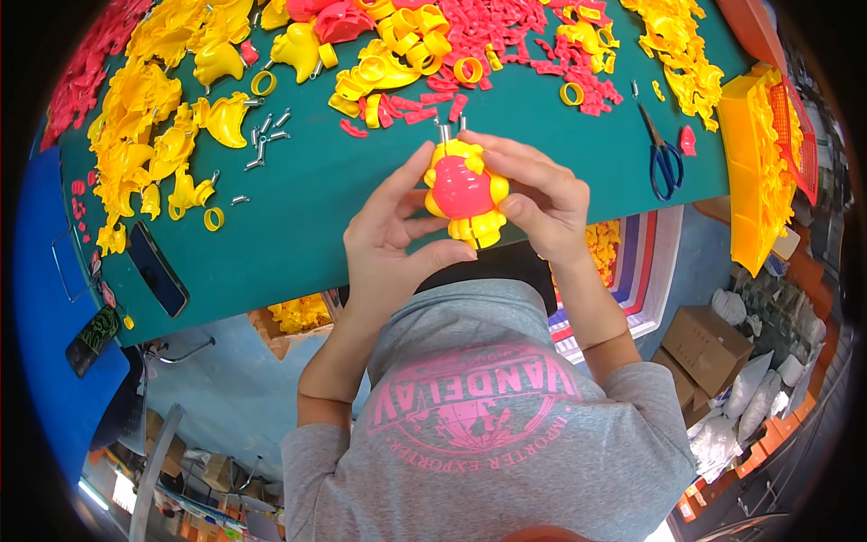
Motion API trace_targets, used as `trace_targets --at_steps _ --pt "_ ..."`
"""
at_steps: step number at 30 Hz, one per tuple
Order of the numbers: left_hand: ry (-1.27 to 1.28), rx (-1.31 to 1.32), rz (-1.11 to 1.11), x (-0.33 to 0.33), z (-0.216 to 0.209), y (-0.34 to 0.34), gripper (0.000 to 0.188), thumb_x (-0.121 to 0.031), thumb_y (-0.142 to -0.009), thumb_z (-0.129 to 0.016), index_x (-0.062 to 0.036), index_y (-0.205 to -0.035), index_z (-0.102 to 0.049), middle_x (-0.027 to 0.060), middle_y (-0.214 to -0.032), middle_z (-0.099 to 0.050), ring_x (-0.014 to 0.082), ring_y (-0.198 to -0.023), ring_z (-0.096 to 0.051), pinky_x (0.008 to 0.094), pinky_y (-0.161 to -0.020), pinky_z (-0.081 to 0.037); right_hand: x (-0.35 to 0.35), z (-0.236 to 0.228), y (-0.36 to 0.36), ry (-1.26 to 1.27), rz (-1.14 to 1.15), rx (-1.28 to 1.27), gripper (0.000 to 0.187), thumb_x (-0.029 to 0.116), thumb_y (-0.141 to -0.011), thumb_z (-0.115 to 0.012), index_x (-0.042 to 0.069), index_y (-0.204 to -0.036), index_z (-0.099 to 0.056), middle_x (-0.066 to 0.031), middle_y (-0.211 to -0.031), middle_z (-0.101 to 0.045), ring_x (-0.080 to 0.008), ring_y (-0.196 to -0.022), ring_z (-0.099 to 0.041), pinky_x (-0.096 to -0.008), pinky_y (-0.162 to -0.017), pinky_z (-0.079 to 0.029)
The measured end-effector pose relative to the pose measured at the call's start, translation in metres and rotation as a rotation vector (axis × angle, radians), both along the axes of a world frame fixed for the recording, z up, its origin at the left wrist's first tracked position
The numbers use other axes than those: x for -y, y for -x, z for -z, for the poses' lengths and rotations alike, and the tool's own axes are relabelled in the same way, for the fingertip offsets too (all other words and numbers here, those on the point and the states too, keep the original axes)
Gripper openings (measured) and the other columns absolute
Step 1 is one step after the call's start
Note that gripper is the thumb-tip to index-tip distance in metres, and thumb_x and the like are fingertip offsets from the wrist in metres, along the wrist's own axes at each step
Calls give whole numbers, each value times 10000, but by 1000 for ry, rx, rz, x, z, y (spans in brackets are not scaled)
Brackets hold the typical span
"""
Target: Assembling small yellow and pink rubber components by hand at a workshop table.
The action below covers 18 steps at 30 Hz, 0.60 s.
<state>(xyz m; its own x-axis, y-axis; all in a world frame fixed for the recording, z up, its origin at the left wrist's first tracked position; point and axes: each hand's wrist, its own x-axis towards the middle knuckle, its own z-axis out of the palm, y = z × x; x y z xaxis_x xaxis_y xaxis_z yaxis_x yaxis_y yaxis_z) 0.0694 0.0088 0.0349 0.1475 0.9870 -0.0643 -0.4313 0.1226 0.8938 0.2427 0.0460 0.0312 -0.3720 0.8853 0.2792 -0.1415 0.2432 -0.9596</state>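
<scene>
Between my two hands is a small yellow plastic toy figure point(462, 188) with a round red front, held just over the near edge of the green table. Metal pins stick up at its top. My left hand point(393, 217) grips it from the left, with the thumb near its base. On the other side my right hand point(539, 194) closes its fingers and thumb on the upper right of the figure. Beyond the hands lie yellow rings point(469, 70) and loose red pieces point(420, 116). Small metal springs point(262, 140) are scattered to the left.
Heaps of yellow shell parts point(126, 163) cover the table's left side. Blue-handled scissors point(666, 167) lie at the right, near a yellow basket point(745, 172) of parts. Two phones, one a dark phone point(158, 269), rest at the left. Cardboard boxes point(707, 350) stand below right.
</scene>
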Motion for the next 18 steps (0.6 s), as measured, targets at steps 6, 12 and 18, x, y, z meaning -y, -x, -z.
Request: trace_targets --at_steps 6,12,18 --pt "-41 -30 9 -2 -4 4 801 31 -625 -763 36 -1305 -341 126 -1216 -476 204 -1048 -538 343 -835 -518 0 -1 6 132 -21 -98 465 249 -839 -603 -12 -1207 -490 -252 -1256 -445 -348 -1175 -442 -426 -960 -383" --pt "-24 -38 56 -1 -7 5 812 36 -621 -763 32 -1310 -334 145 -1287 -419 199 -1057 -535 321 -833 -512 -7 4 -1 42 -87 -25 573 288 -799 -646 -12 -1247 -452 -234 -1279 -428 -326 -1207 -407 -415 -983 -354" --pt "-36 2 14 3 -5 3 804 39 -640 -749 26 -1320 -321 163 -1314 -398 202 -1056 -537 304 -815 -509 -4 2 -1 44 -38 -10 647 295 -730 -702 -23 -1240 -462 -173 -1226 -486 -276 -1162 -444 -382 -976 -355"
